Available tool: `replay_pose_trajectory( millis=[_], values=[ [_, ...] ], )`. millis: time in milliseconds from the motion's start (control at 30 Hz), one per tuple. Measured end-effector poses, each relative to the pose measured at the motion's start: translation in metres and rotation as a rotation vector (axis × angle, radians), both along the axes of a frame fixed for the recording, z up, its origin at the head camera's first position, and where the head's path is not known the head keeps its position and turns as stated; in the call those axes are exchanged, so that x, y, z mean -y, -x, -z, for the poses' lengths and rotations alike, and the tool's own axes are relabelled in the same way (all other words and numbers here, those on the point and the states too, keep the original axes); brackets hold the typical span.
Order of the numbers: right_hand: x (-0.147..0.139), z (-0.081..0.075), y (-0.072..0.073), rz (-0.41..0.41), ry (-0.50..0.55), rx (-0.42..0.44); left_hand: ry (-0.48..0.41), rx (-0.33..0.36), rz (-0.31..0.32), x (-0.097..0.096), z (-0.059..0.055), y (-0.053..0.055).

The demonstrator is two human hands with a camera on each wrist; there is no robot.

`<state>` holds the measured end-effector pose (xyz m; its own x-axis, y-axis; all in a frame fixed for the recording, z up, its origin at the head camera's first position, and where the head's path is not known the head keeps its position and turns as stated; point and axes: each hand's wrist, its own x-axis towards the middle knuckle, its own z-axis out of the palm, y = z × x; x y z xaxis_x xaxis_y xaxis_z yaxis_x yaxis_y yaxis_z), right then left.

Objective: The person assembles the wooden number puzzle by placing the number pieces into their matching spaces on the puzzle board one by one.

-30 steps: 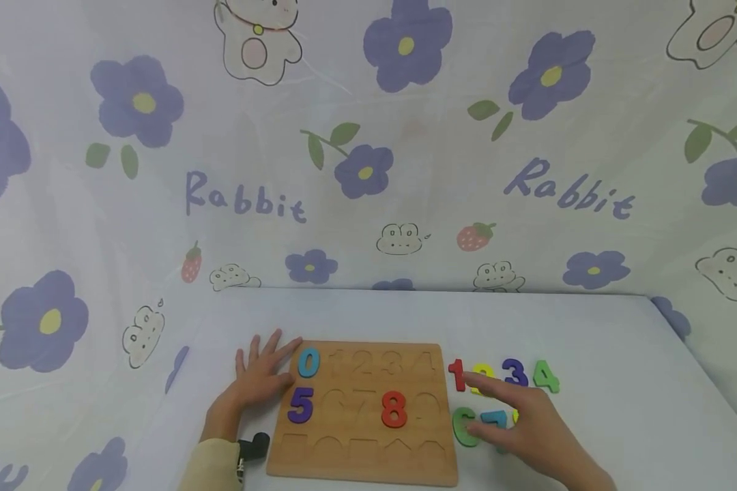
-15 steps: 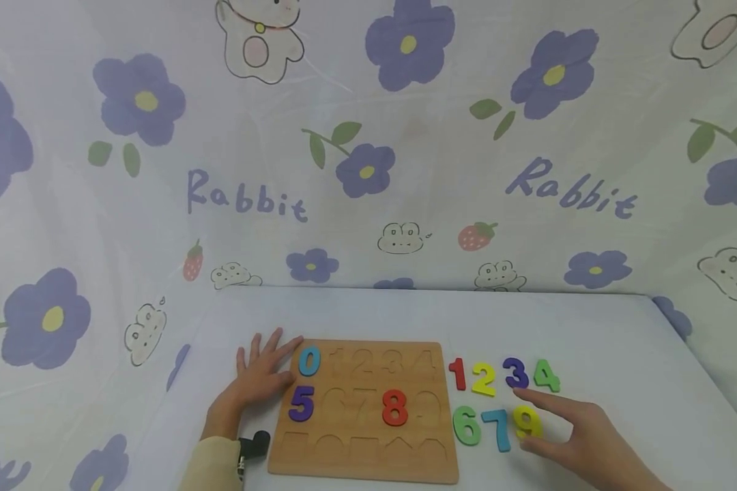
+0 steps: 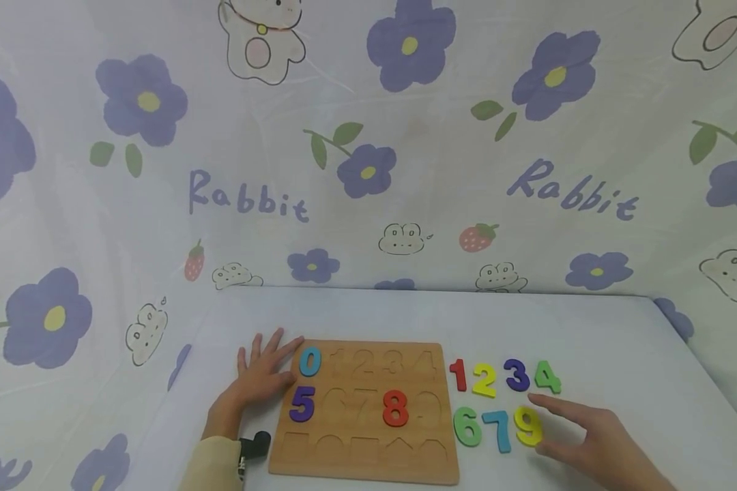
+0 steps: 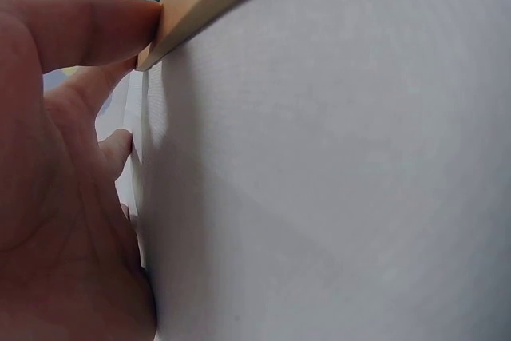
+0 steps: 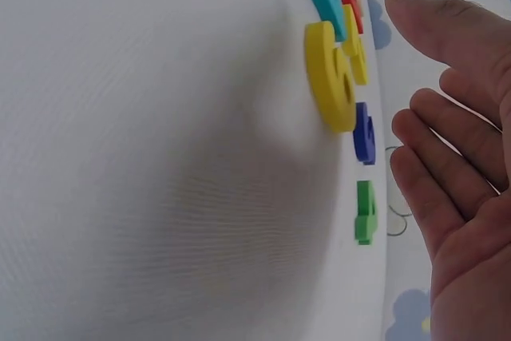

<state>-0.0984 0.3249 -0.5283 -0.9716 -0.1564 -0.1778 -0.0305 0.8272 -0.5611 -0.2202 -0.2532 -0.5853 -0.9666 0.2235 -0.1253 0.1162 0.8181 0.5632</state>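
Observation:
A wooden number puzzle board [image 3: 359, 440] lies on the white table, with a blue 0 [image 3: 310, 361], a purple 5 [image 3: 301, 404] and a red 8 [image 3: 396, 408] set on it. My left hand [image 3: 263, 377] has its fingers spread at the board's left edge, and in the left wrist view its thumb touches the board's side [image 4: 207, 5]. Just right of the yellow 9 [image 3: 529, 426] hovers my right hand [image 3: 596, 440], thumb and forefinger apart with nothing between them. In the right wrist view the yellow 9 [image 5: 329, 77] lies apart from that hand [image 5: 471, 141].
Right of the board lie a red 1 [image 3: 458, 375], yellow 2 [image 3: 484, 380], purple 3 [image 3: 516, 375] and green 4 [image 3: 547, 377]. Nearer are a green 6 [image 3: 467, 427] and blue 7 [image 3: 497, 431]. A patterned curtain [image 3: 344, 204] hangs behind the table [image 3: 639, 354].
My right hand has moved rightward from over the 2, 6 and 7 to beside the yellow 9, uncovering those number pieces. The left hand stays at the board's edge.

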Motion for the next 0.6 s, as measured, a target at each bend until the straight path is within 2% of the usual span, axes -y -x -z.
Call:
replay_pose_trajectory(
  millis=[133,400,600],
  values=[
    [-0.001,0.009,0.004,0.009,0.005,0.019,0.001,-0.024,0.000,0.002,0.007,0.002],
    [0.006,0.022,0.008,0.040,0.013,0.028,-0.015,-0.019,-0.006,0.001,0.003,0.001],
    [0.008,0.030,0.009,0.081,0.018,0.073,0.006,-0.022,-0.015,0.001,0.009,0.004]
  ],
)
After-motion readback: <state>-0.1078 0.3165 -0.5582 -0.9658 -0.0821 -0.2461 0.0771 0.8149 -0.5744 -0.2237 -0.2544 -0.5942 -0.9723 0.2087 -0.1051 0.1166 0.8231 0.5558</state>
